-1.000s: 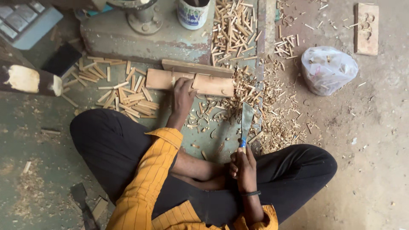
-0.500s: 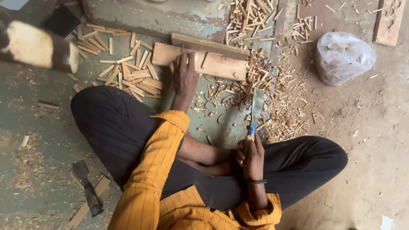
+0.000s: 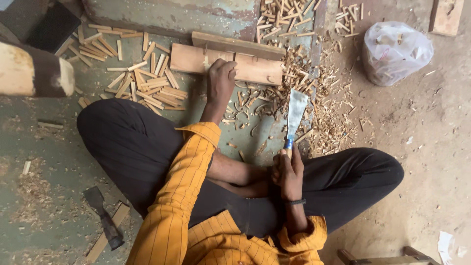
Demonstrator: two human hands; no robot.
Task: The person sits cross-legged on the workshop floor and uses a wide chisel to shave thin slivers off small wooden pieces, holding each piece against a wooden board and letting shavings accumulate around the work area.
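Striped orange shirt, black trousers, dark wristband

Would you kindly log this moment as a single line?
left hand: on wooden block | right hand: grips broad knife, blade forward | wood shavings around | seated cross-legged

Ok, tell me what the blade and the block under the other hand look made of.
Blade: apparently bare steel, grey with a dull sheen, on a blue handle, held by the right hand. Block: raw pale wood, unfinished, visible grain, under the left hand.
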